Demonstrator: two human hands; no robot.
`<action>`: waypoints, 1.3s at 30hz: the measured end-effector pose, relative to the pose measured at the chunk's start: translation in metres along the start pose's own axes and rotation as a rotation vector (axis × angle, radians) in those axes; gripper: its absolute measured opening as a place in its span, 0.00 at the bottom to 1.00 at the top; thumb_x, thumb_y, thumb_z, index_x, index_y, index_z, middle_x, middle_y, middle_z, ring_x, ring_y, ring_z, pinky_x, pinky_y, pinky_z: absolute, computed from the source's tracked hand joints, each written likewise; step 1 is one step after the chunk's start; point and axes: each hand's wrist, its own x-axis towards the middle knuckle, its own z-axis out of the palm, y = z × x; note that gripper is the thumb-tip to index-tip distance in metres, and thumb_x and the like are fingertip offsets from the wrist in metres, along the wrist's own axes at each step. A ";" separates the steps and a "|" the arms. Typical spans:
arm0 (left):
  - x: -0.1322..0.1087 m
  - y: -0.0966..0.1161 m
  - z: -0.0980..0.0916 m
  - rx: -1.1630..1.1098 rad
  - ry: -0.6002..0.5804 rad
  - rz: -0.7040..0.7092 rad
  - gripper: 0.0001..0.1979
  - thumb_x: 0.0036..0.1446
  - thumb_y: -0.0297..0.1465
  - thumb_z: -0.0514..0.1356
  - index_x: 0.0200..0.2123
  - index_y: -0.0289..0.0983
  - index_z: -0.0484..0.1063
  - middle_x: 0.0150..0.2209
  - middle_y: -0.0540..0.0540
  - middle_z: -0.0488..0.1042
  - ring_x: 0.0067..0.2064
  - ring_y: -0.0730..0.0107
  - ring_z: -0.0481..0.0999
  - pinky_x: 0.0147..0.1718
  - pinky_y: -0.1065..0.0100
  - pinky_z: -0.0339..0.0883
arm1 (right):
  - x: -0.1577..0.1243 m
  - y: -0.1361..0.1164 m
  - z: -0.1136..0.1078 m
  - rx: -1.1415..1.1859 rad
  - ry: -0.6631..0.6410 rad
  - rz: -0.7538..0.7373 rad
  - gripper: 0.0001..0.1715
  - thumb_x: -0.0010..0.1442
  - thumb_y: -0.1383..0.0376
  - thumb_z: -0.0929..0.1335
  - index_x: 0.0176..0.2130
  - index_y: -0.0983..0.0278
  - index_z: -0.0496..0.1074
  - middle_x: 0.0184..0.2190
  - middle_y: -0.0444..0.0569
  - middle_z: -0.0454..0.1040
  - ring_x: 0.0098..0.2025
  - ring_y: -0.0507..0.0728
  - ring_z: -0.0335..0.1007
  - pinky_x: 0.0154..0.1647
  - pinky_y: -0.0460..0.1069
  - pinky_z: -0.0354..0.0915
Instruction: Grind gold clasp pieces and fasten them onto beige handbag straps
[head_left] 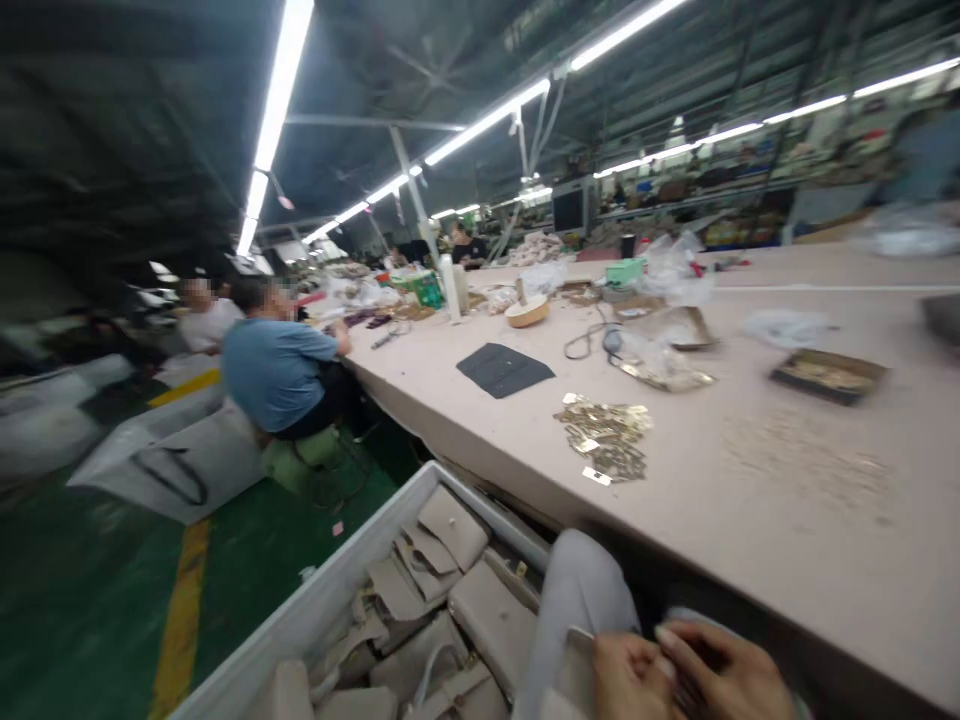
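Observation:
Low at the right of the head view, my two hands are close together above my lap. My left hand (634,675) is closed, with a beige purse (576,658) showing at its left side; most of that purse is hidden by the hand and the frame's lower edge. Thumb and fingers of my right hand (731,670) are pinched together beside the left one. Something small and dark shows between the hands, too unclear to name. To the left stands a white bin (315,590) filled with similar beige purses (491,610).
On the long table (750,480) lie a heap of gold metal pieces (607,440), scattered small parts (810,460), a black sheet (504,370), a shallow tray (829,375) and a tape roll (527,312). A seated person in blue (277,365) is beside a white bag (180,455).

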 end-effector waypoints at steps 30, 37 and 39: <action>0.006 -0.003 -0.009 0.091 -0.032 0.111 0.31 0.47 0.57 0.69 0.35 0.32 0.82 0.16 0.47 0.74 0.21 0.65 0.71 0.24 0.67 0.66 | 0.016 0.025 -0.231 -0.702 0.868 0.602 0.37 0.65 0.45 0.67 0.59 0.70 0.70 0.43 0.65 0.80 0.52 0.72 0.76 0.56 0.61 0.67; 0.007 -0.001 -0.007 0.066 -0.034 0.113 0.31 0.47 0.57 0.70 0.34 0.32 0.82 0.16 0.47 0.74 0.20 0.68 0.69 0.24 0.69 0.65 | 0.041 0.030 -0.246 -0.602 0.867 0.737 0.41 0.56 0.53 0.74 0.59 0.76 0.66 0.48 0.73 0.76 0.56 0.75 0.74 0.58 0.63 0.68; 0.005 0.001 -0.007 0.069 -0.030 0.119 0.31 0.47 0.57 0.69 0.33 0.32 0.82 0.15 0.47 0.73 0.20 0.67 0.69 0.23 0.68 0.65 | 0.042 0.034 -0.250 -0.480 0.910 0.711 0.39 0.52 0.54 0.75 0.56 0.74 0.69 0.47 0.71 0.78 0.54 0.74 0.76 0.55 0.61 0.72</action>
